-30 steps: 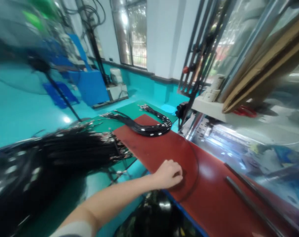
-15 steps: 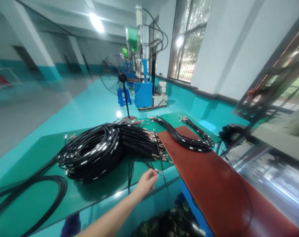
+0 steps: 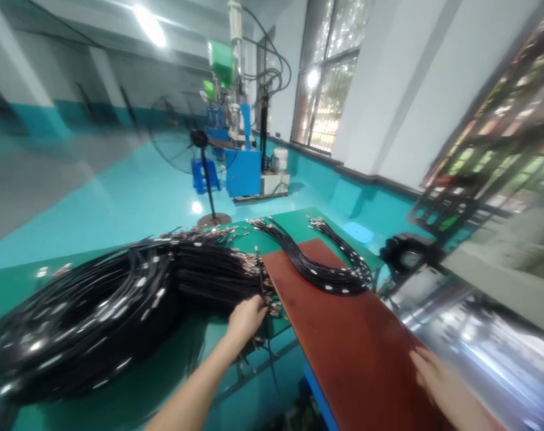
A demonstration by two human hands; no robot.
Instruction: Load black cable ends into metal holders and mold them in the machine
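Note:
My left hand [image 3: 246, 320] is closed at the copper-coloured ends of a thick bundle of black cables [image 3: 213, 272]; what its fingers hold is too small to make out. Over the right side of the reddish-brown board [image 3: 343, 341] is my right hand [image 3: 437, 377], blurred, its fingers stretched out and holding nothing. A large coil of black cables with white tags [image 3: 87, 317] lies on the green table [image 3: 316, 218] at the left. Across the far end of the board curves a smaller cable bundle [image 3: 330, 278].
A standing fan [image 3: 200, 139] and a blue machine [image 3: 243, 172] are beyond the table. At the right is metal machinery [image 3: 469, 323] beside a black wheel-like part [image 3: 406, 256]. A blue stool [image 3: 205, 175] stands behind the fan.
My left hand has moved up and left to the cable ends. My right hand has come into view at the lower right. The view has shifted, and the coil appears larger.

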